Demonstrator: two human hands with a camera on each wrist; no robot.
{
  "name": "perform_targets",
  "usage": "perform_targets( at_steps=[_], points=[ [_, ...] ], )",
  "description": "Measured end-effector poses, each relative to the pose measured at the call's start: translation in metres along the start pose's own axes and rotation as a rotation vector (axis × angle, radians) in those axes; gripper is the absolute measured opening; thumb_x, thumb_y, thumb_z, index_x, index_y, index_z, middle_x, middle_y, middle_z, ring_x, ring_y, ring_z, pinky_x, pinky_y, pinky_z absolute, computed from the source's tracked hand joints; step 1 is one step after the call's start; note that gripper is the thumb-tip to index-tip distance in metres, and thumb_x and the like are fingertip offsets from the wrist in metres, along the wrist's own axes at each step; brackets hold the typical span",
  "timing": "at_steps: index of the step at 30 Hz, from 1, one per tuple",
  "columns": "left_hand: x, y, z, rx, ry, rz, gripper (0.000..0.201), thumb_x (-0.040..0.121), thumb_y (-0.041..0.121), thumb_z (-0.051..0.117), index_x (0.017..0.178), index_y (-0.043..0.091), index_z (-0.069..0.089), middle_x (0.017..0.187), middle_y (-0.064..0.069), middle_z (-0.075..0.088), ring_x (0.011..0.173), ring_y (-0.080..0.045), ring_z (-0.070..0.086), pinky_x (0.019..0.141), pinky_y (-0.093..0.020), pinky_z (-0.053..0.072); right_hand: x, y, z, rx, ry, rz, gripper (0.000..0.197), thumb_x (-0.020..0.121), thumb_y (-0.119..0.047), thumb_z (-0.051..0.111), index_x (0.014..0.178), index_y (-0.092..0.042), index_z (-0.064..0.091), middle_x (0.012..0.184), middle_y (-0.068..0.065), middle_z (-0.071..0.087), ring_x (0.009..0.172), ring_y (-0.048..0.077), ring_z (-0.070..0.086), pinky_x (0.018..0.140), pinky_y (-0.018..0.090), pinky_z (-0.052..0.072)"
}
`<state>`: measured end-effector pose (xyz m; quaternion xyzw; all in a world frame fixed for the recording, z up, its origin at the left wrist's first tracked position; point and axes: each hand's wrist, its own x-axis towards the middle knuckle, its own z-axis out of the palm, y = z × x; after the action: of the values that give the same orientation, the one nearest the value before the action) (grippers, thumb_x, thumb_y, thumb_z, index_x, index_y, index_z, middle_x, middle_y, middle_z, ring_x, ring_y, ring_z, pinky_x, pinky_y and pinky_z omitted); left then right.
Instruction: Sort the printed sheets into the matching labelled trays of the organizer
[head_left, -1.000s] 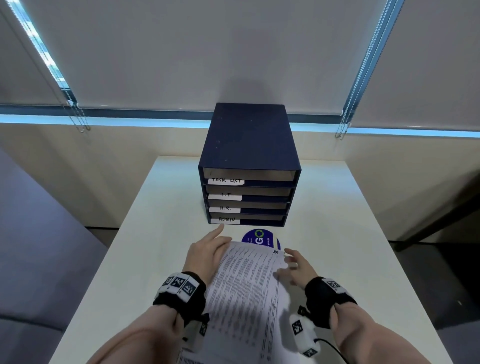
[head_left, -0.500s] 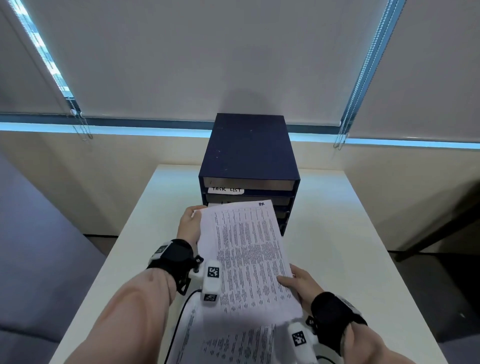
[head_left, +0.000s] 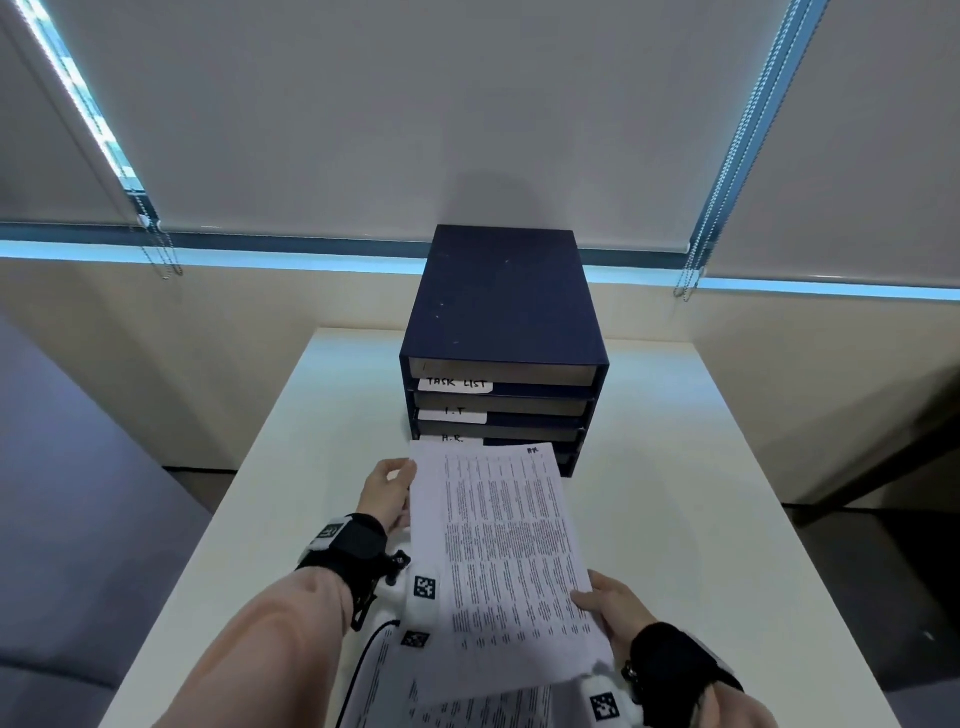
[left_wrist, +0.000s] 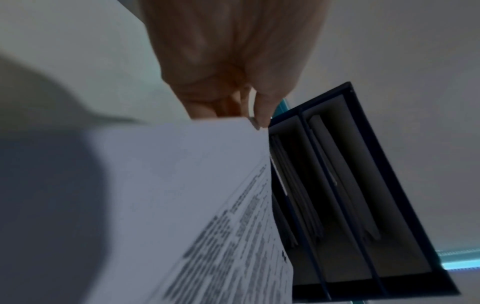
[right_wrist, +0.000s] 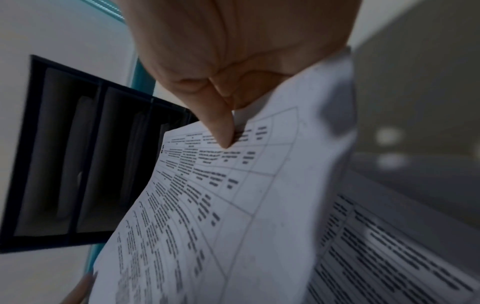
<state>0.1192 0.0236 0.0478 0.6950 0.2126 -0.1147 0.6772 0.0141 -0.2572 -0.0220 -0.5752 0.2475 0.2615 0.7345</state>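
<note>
I hold one printed sheet (head_left: 506, 561) up off the white table (head_left: 701, 493), its far edge just before the navy organizer (head_left: 501, 332). My left hand (head_left: 387, 491) pinches the sheet's far left corner. My right hand (head_left: 613, 605) grips its near right edge, thumb on the print (right_wrist: 223, 133). The trays carry white labels: TASK LIST (head_left: 457, 384), I.T (head_left: 452, 414), H.R. (head_left: 451, 439); the lowest tray is hidden behind the sheet. More printed sheets (head_left: 483, 709) lie flat under the held one. In the left wrist view the sheet (left_wrist: 207, 205) fills the lower half beside the organizer (left_wrist: 363, 205).
The table ends at a beige wall under a window with drawn blinds (head_left: 467, 114) and bead chains (head_left: 691, 280). Grey floor lies left of the table, a dark strip to the right. Bare tabletop flanks the organizer on both sides.
A second ago both hands rested on the stack on the table. They lifted the top sheet; since half a second ago it has sunk lower, uncovering the I.T and H.R. labels.
</note>
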Motion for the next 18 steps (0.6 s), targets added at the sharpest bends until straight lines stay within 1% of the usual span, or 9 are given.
perform_targets(
  at_steps=[1, 4, 7, 9, 10, 12, 14, 16, 18],
  points=[
    [-0.004, -0.002, -0.001, -0.029, -0.029, -0.014, 0.024, 0.099, 0.024, 0.047, 0.118, 0.008, 0.048, 0.079, -0.007, 0.058, 0.061, -0.021, 0.053, 0.041, -0.022, 0.044, 0.000, -0.005, 0.002, -0.007, 0.036, -0.015, 0.045, 0.086, 0.007, 0.057, 0.129, 0.001, 0.044, 0.127, 0.009, 0.053, 0.129, 0.033, 0.046, 0.114, 0.042, 0.031],
    [-0.015, -0.012, -0.003, -0.029, -0.091, -0.038, 0.018, 0.098, 0.027, 0.048, 0.108, 0.012, 0.052, 0.085, -0.007, 0.060, 0.067, -0.021, 0.058, 0.045, -0.022, 0.050, 0.009, -0.029, 0.007, -0.013, 0.078, -0.034, 0.036, 0.093, 0.011, 0.045, 0.128, 0.005, 0.045, 0.125, 0.017, 0.055, 0.120, 0.037, 0.053, 0.107, 0.046, 0.039],
    [-0.018, -0.034, -0.006, 0.048, -0.188, -0.106, 0.026, 0.094, 0.036, 0.053, 0.097, 0.010, 0.057, 0.087, -0.005, 0.062, 0.071, -0.018, 0.060, 0.055, -0.024, 0.050, 0.054, -0.049, 0.001, -0.092, 0.203, -0.103, 0.054, 0.091, 0.006, 0.051, 0.143, 0.004, 0.034, 0.142, 0.025, 0.045, 0.126, 0.040, 0.050, 0.110, 0.053, 0.035],
    [-0.019, -0.046, -0.004, 0.054, -0.287, -0.166, 0.031, 0.095, 0.032, 0.054, 0.111, 0.006, 0.057, 0.101, -0.013, 0.068, 0.084, -0.028, 0.067, 0.061, -0.031, 0.056, 0.084, -0.065, -0.003, -0.069, 0.211, -0.108, 0.063, 0.090, 0.002, 0.055, 0.147, -0.001, 0.028, 0.149, 0.025, 0.036, 0.132, 0.039, 0.044, 0.113, 0.053, 0.031],
    [-0.021, -0.047, -0.002, 0.048, -0.309, -0.168, 0.029, 0.098, 0.026, 0.049, 0.116, 0.004, 0.055, 0.101, -0.018, 0.069, 0.081, -0.032, 0.069, 0.059, -0.033, 0.057, 0.072, -0.082, 0.010, -0.051, 0.214, -0.119, 0.060, 0.091, 0.001, 0.055, 0.146, -0.001, 0.030, 0.148, 0.028, 0.036, 0.131, 0.042, 0.044, 0.113, 0.053, 0.031],
    [-0.017, -0.052, 0.003, 0.031, -0.267, -0.130, 0.028, 0.102, 0.017, 0.039, 0.123, 0.001, 0.048, 0.086, -0.020, 0.071, 0.062, -0.030, 0.069, 0.053, -0.031, 0.055, 0.058, -0.097, 0.017, -0.048, 0.198, -0.126, 0.047, 0.094, 0.002, 0.051, 0.139, -0.003, 0.039, 0.129, 0.033, 0.053, 0.108, 0.046, 0.058, 0.099, 0.050, 0.046],
    [-0.008, -0.058, 0.010, -0.010, -0.185, -0.099, 0.033, 0.103, 0.014, 0.036, 0.130, -0.005, 0.038, 0.078, -0.021, 0.071, 0.056, -0.028, 0.068, 0.051, -0.031, 0.055, 0.049, -0.092, 0.018, -0.050, 0.106, -0.102, 0.040, 0.093, -0.005, 0.056, 0.131, -0.011, 0.042, 0.098, 0.020, 0.062, 0.063, 0.031, 0.058, 0.064, 0.034, 0.054],
    [0.003, -0.063, 0.018, -0.042, -0.124, -0.086, 0.029, 0.102, 0.011, 0.038, 0.125, -0.007, 0.039, 0.073, -0.022, 0.070, 0.052, -0.025, 0.066, 0.050, -0.030, 0.055, 0.042, -0.082, 0.014, -0.092, 0.049, -0.010, 0.053, 0.089, -0.013, 0.065, 0.135, -0.016, 0.038, 0.114, 0.015, 0.055, 0.062, 0.032, 0.064, 0.058, 0.035, 0.057],
    [0.014, -0.061, 0.026, -0.044, -0.071, -0.070, 0.011, 0.100, 0.008, 0.041, 0.104, -0.002, 0.045, 0.060, -0.016, 0.065, 0.044, -0.019, 0.059, 0.045, -0.026, 0.052, 0.049, -0.074, 0.011, -0.073, 0.069, 0.029, 0.060, 0.091, -0.009, 0.062, 0.142, -0.011, 0.031, 0.125, 0.025, 0.051, 0.063, 0.036, 0.068, 0.056, 0.036, 0.056]
  ],
)
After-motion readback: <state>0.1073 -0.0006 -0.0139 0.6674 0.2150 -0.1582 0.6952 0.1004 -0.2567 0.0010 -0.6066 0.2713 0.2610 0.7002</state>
